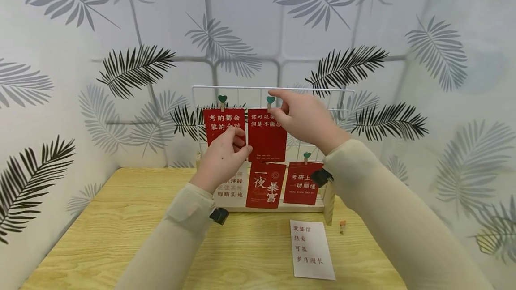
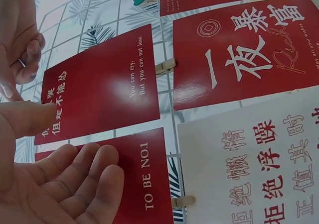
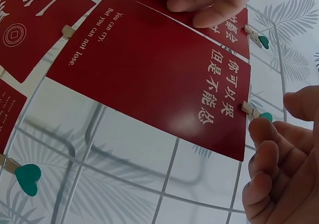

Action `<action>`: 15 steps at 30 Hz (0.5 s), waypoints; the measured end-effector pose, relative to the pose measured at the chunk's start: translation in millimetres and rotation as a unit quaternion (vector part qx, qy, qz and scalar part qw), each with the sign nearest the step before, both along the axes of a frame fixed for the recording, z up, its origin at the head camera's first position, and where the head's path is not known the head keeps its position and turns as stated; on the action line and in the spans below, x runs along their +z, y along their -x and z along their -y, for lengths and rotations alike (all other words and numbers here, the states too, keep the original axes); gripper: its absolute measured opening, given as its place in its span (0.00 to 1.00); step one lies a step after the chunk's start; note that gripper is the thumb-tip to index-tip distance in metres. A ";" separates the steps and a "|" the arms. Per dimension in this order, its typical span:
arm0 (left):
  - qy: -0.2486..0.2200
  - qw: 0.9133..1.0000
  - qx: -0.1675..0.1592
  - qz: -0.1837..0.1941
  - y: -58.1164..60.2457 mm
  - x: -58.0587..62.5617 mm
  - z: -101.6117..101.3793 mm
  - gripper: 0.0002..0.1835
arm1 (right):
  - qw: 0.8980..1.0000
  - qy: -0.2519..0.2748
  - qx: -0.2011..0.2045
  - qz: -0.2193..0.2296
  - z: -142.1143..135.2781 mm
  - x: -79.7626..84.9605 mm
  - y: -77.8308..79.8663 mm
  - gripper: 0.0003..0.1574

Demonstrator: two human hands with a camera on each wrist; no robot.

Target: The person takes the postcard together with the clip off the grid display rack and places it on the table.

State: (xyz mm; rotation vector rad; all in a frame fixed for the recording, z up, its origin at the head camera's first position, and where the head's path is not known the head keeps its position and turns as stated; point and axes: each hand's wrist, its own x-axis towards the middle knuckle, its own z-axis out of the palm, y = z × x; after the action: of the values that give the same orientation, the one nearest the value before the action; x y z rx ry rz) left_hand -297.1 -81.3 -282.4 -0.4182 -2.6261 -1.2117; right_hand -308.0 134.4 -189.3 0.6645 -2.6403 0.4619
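Note:
A red card (image 1: 266, 142) with white lettering hangs in the top row of a white wire grid rack (image 1: 314, 89), held by a wooden clip with a green heart (image 1: 270, 100). My right hand (image 1: 308, 117) is at this clip, with its thumb and forefinger apart around the heart; whether they touch it is hard to tell. My left hand (image 1: 221, 160) hovers before another red card (image 1: 224, 117) on the left, its fingers loosely bent and holding nothing. In the left wrist view its palm (image 2: 45, 194) partly covers that card's lettering.
The lower row bears a white card (image 1: 231, 194), a red card (image 1: 264, 191) and another red card (image 1: 300, 185). On the wooden table (image 1: 121, 236) lie a white lettered card (image 1: 312, 254) and a small orange-topped clip (image 1: 342, 226). Leaf-patterned covering stands behind the rack.

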 end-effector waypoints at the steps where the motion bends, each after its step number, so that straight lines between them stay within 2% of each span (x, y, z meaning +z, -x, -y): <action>1: -0.001 1.000 0.001 0.001 0.3 -0.4 -0.3 0.23 | 1.000 -0.003 -0.001 -0.002 1.2 0.3 0.1 0.32; 15: -0.015 1.000 -0.006 0.012 3.4 -6.2 -4.5 0.23 | 0.999 -0.024 -0.023 -0.013 6.8 -2.3 6.2 0.32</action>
State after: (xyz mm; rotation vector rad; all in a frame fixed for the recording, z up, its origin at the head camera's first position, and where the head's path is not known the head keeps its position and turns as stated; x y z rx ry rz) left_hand -300.5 -76.9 -288.5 -0.4164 -2.6257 -1.2666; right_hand -314.2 127.5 -191.6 0.6186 -2.6437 0.3754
